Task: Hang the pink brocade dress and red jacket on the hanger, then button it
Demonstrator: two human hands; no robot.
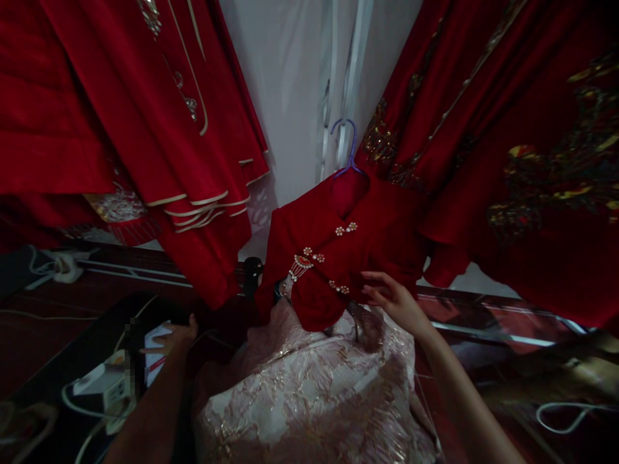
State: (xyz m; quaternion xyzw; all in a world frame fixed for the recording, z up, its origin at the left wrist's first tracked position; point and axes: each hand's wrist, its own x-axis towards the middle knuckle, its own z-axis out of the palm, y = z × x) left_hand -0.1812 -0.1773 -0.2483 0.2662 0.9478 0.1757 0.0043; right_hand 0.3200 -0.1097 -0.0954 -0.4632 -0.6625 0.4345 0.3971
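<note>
Hung at centre by a thin purple hanger (353, 151), in front of white metal uprights (355, 64): a short red cloth top (333, 261) with beaded flower fastenings (347, 229) and a fan-shaped beaded pendant (300, 263). Hanger hook uppermost, neckline just below, hem pointing down; long axis from collar to hem nearly upright, leaning slightly to lower left, beaded front facing outward. Directly under the top's lower edge and partly overlapped by it, a pale pink brocade fabric (309, 393) with raised floral pattern and gold glints. Just beside the top's lower right edge, right hand (396, 306) with fingers parted and slightly bent, nothing grasped; contact with the cloth impossible to tell. Well apart from the top, near the right edge of a black surface (97, 345), left hand (176, 338) with fingers stretched and thumb raised, over a white flat object (153, 335); touching or just above, impossible to tell. On the same surface, a white socket block (113, 393). Left of the top, long red garments (164, 154) with cream-edged hems; to its right, red garments (556, 154) with gold-toned beadwork.
</note>
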